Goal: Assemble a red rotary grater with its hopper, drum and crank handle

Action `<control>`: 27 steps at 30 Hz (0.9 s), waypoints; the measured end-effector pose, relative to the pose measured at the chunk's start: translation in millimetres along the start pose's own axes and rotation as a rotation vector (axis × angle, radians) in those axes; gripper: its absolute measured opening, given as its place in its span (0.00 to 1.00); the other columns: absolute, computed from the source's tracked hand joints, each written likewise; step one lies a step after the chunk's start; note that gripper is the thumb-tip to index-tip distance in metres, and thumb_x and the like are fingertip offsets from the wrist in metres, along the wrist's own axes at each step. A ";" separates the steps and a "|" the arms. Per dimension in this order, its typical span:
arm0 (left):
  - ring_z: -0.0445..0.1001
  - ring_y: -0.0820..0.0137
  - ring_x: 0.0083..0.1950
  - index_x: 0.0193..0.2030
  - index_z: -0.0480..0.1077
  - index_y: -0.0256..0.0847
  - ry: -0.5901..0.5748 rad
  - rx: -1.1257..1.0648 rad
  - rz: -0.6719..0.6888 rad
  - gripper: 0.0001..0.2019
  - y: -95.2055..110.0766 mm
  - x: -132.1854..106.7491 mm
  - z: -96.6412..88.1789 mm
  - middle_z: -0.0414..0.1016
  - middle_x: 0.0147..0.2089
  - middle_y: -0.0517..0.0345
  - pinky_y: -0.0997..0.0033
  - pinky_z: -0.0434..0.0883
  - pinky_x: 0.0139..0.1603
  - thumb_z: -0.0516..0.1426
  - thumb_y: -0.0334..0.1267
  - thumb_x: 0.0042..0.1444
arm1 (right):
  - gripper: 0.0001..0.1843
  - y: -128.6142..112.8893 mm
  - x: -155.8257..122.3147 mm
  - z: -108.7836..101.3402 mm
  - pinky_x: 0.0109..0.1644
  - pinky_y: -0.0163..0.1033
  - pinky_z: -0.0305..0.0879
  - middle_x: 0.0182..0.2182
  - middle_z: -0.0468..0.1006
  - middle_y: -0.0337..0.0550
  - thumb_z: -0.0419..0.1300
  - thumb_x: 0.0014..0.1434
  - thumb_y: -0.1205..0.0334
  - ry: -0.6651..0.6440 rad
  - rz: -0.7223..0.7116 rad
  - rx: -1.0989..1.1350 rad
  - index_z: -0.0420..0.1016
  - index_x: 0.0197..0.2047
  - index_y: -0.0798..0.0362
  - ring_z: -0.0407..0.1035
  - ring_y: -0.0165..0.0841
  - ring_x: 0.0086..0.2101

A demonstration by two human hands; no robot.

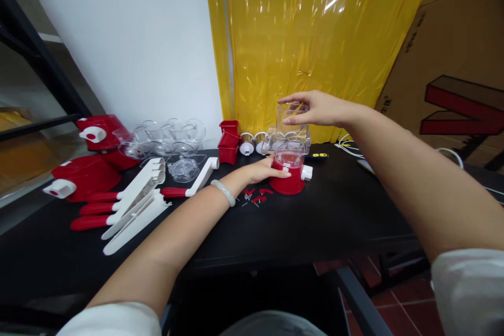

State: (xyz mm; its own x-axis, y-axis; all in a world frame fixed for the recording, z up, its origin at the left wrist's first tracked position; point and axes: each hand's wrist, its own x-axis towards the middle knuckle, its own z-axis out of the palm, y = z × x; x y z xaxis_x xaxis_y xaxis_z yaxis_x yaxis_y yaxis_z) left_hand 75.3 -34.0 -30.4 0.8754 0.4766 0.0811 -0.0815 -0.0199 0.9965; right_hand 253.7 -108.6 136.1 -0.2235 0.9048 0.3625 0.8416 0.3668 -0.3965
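Observation:
My left hand (263, 170), with a pale bangle at the wrist, is wrapped around the side of a red round base (290, 185). A white knob (306, 172) sticks out on the base's right side. On top of the base stands a clear plastic housing (290, 130) with an upright feed tube. My right hand (309, 108) reaches over from the right and grips the top of this tube, thumb in front and fingers behind. Small red pieces and metal pins (254, 198) lie on the black table beside the base.
White crank handles with red grips (118, 205) lie at left. Behind them stand red bases (88, 176) and clear housings (169, 134). Red square parts (228, 142), metal drums (247, 144) and a yellow-black tool (318, 156) sit along the back. White cables (346, 144) lie at right.

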 end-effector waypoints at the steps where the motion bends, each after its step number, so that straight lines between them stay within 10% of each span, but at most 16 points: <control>1: 0.68 0.55 0.63 0.65 0.61 0.38 -0.004 0.003 0.000 0.43 0.3 -0.2 0.3 0.70 0.62 0.39 0.50 0.58 0.67 0.72 0.33 0.40 | 0.38 -0.7 0.1 0.0 0.60 0.53 0.65 0.52 0.77 0.49 0.68 0.48 0.45 -0.004 0.002 -0.004 0.71 0.62 0.46 0.69 0.46 0.54; 27: 0.62 0.51 0.68 0.66 0.58 0.37 -0.004 0.020 0.008 0.45 2.2 -2.5 3.0 0.62 0.68 0.36 0.48 0.55 0.69 0.71 0.33 0.41 | 0.47 -18.6 19.0 16.0 0.51 0.58 0.65 0.42 0.80 0.59 0.58 0.43 0.24 0.157 0.201 -0.518 0.74 0.53 0.53 0.70 0.60 0.51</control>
State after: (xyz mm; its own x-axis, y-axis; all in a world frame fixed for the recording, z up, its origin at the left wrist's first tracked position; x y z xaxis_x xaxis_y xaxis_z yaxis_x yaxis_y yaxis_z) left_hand 74.4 -37.9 -28.4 0.8767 0.4725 0.0895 -0.0792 -0.0418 0.9960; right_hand 226.0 -94.7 136.9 0.0084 0.8884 0.4591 0.9998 0.0010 -0.0203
